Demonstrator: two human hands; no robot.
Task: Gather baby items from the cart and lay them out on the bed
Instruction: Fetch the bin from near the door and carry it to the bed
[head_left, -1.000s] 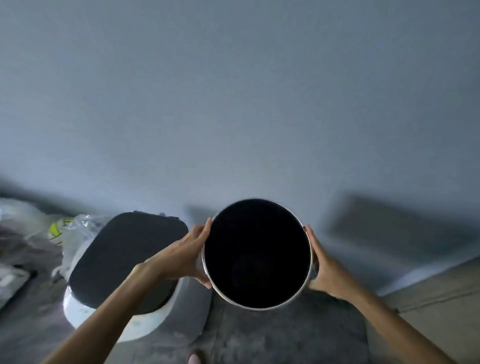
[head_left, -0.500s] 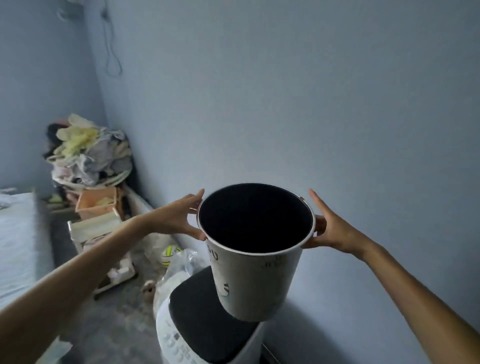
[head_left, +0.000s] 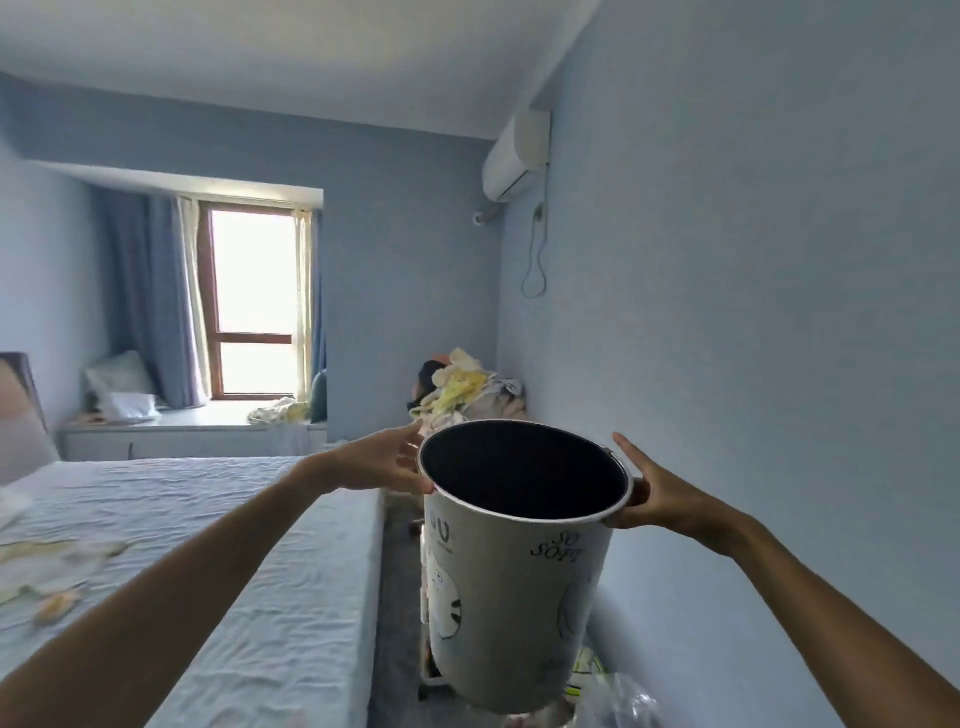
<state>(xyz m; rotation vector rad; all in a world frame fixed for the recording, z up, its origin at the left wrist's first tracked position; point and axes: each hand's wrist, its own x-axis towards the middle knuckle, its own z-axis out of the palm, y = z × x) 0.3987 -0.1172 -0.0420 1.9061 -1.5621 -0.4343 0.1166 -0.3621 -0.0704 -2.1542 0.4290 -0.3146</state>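
Note:
I hold a white bucket (head_left: 504, 597) with a dark inside, cartoon prints and the words "SO SOFT" in front of me at chest height. My left hand (head_left: 387, 462) presses its left rim and my right hand (head_left: 657, 493) its right rim. The bucket looks empty. The bed (head_left: 208, 545) with a pale blue sheet stretches along the left. Pale baby clothes (head_left: 57, 566) lie on its left part. Behind the bucket, by the wall, a heap of clothes (head_left: 465, 389) sits on the cart, whose frame is mostly hidden.
A narrow grey floor strip (head_left: 397, 623) runs between bed and right wall. A clear plastic bag (head_left: 618, 699) lies at the bottom right. A window seat (head_left: 197, 421) with pillows is at the far end, an air conditioner (head_left: 517, 156) high on the wall.
My view has swung up and left from the floor and wall to the whole room. The bucket stays between both hands and now hangs beside the bed.

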